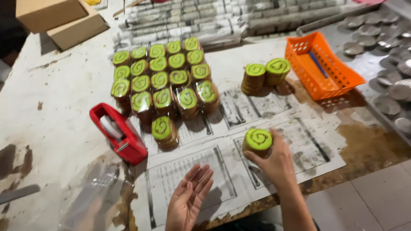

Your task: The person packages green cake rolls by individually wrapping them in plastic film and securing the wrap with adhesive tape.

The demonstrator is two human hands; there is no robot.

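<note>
Right hand [277, 161] around green-topped stack [257, 142], seemingly mid-table.

A roll stack [257, 142] sits against the right fingers [253, 157]; the tape dispenser [121, 133] lies left of them, the basket [322, 64] behind, on the worktop [55, 111].

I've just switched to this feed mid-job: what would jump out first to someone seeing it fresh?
First, the block of green-swirl-topped round cake stacks, many in clear wrap, at centre on the newspaper-covered table. Next, the right hand gripping one more green-swirl-topped stack lower right, the left hand open and empty beside it. Bright accents follow: a red tape dispenser at left, an orange plastic basket at upper right.
</note>
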